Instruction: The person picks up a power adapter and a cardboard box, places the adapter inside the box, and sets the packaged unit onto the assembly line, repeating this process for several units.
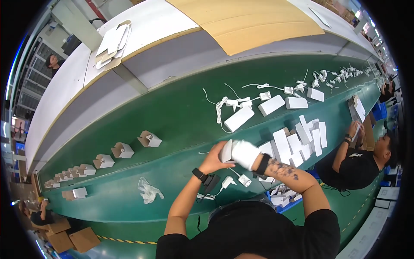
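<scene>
My left hand [212, 159] is closed around a small white cardboard box [226, 152], its thumb along the lower edge. My right hand [245, 155], in a white glove, is against the box's right side; its fingers are hidden and smeared. Below the hands, two white plug adapters [227, 181] with cables lie on the green bench [116, 194]. To the right is a pile of white boxes [294, 144]. Beyond my hands, a closed white box [239, 119] rests on the green belt [181, 99] next to adapters with white cables.
Open boxes [123, 150] stand in a row on the belt at left. A clear plastic bag [149, 190] lies on the bench. A blue bin [284, 199] with white pieces is beside me. At right, a co-worker [355, 159] handles a box. A white shelf [151, 30] runs behind the belt.
</scene>
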Available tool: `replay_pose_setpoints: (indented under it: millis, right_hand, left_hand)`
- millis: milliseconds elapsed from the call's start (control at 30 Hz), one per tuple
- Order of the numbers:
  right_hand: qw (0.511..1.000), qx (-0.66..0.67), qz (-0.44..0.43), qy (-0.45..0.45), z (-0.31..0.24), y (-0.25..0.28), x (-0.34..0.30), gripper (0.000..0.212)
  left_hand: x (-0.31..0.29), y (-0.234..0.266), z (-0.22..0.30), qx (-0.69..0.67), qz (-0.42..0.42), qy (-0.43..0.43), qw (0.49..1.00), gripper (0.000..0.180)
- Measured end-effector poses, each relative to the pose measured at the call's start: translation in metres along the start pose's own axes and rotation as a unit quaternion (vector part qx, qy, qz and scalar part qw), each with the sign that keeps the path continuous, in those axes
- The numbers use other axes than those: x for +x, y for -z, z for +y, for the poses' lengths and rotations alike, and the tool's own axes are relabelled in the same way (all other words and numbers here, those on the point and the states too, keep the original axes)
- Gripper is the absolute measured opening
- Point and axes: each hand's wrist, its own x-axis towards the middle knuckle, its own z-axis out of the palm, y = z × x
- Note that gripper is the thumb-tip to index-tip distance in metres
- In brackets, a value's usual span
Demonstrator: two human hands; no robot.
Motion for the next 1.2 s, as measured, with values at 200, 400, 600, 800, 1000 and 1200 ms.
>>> replay_pose_setpoints:
  millis: [200, 400, 600, 800, 1000, 1200]
  right_hand:
    - [0.971, 0.112, 0.181, 0.112, 0.056, -0.01, 0.042, 0.023]
    - [0.87, 0.035, -0.001, -0.491, 0.211, -0.065, 0.121, 0.049]
    - [0.847, 0.057, -0.064, -0.524, 0.225, -0.082, 0.149, 0.05]
    - [0.827, 0.037, -0.175, -0.533, 0.213, -0.082, 0.154, 0.047]
    - [0.812, 0.109, -0.049, -0.572, 0.19, -0.096, 0.171, 0.046]
    - [0.786, 0.151, 0.009, -0.599, 0.2, -0.114, 0.177, 0.04]
  left_hand:
    - [0.014, 0.038, -0.044, 0.113, 0.114, -0.012, 0.987, 0.077]
    - [0.055, 0.108, -0.111, 0.002, 0.401, -0.02, 0.916, 0.068]
    - [0.037, 0.124, -0.142, 0.062, 0.432, 0.043, 0.899, 0.077]
    - [0.03, 0.111, -0.11, 0.171, 0.434, 0.073, 0.881, 0.103]
    - [0.003, 0.083, -0.078, 0.157, 0.515, 0.03, 0.842, 0.099]
    - [-0.031, 0.018, -0.031, 0.068, 0.437, 0.078, 0.893, 0.078]
